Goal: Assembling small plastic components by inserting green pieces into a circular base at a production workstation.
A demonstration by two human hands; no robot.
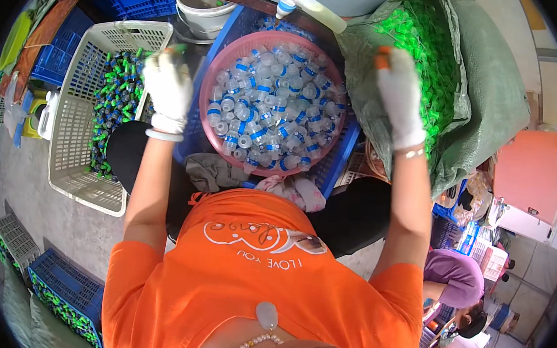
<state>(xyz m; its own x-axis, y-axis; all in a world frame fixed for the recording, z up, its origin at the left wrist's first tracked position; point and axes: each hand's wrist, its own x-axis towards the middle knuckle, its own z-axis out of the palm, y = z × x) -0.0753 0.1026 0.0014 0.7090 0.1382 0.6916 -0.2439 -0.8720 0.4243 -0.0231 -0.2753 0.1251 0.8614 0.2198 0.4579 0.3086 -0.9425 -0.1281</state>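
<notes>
**Hand Positions**

The left hand (167, 90) was near the white basket (75, 138), a green piece (178, 48) at its fingertips; the right hand (399, 95) was at the sack (490, 99). Neither grip could be determined. Blue-banded bottles (274, 105) lay in the pink basin (206, 106) between.

White lettering (269, 260), upside down, on orange shirt (236, 301) front.
</notes>
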